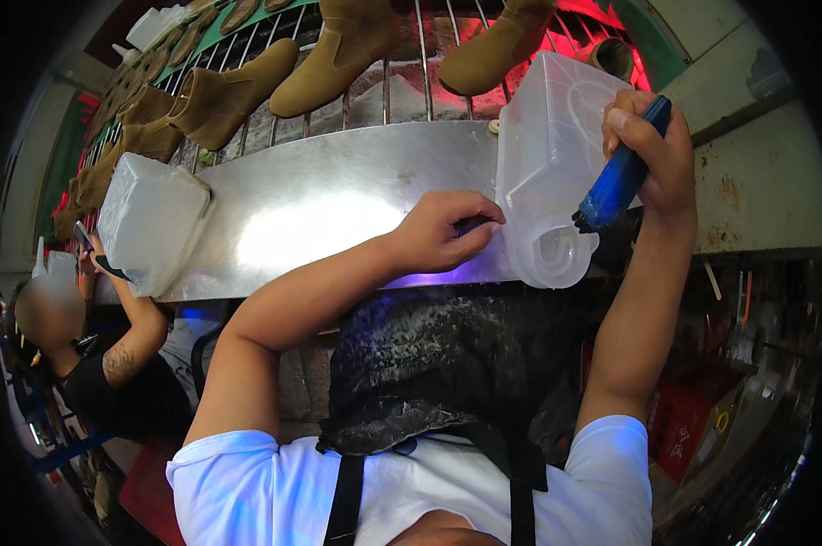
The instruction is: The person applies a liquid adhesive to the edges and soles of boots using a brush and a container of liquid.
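Observation:
My right hand (652, 150) is raised at the right, its fingers wrapped round a thick blue brush (618, 187). The brush slants down to the left and ends in short dark bristles. Below and behind it stands a translucent plastic container (543, 136) with a rounded clear lip (561, 255) on its near side. The bristles hang over this lip; whether they touch it I cannot tell. My left hand (447, 232) is closed over the metal worktop (338, 191), just left of the container. Something dark shows between its curled fingers, too small to name.
Beyond the worktop, several tan suede boots (338, 59) rest on a rack of metal bars (420, 55), under red light at the right. Another translucent container (152, 218) stands on the worktop's left end. Beside it sits a co-worker (124, 359) in dark clothes, holding a phone.

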A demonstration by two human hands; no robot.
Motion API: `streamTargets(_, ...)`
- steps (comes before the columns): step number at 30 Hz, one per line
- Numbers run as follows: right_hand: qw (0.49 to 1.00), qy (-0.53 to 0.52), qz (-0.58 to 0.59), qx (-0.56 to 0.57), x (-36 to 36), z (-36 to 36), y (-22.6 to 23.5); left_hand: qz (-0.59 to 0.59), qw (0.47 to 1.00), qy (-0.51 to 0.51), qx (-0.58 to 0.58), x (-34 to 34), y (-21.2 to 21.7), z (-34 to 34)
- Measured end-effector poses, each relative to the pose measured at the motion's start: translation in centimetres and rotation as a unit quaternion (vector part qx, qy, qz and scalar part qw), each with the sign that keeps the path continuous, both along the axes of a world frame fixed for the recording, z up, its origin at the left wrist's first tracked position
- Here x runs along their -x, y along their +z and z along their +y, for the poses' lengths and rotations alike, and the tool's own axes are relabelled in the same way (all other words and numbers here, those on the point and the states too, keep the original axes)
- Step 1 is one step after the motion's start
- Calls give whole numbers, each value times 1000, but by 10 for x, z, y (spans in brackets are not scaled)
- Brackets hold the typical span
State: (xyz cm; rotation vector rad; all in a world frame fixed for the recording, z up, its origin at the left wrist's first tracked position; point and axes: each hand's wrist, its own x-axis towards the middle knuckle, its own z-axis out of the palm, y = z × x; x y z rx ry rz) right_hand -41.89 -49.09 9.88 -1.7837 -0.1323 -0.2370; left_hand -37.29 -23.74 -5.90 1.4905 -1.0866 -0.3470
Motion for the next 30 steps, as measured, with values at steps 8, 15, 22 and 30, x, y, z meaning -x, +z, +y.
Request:
streamTargets(8,1000,12,-22,5,-3,-2,-6,-154,988,-19,13,6,5,-5)
streamTargets(15,999,14,-27,13,-1,-4,-3,-243,970,-22,8,7,-1,-5)
streamTargets(22,999,17,-33,29,-2,-4,-5,-312,950,4,-34,14,-4,-11)
streamTargets(30,998,3,-43,48,-2,-6,-9,-337,941,-4,-40,27,-13,-23)
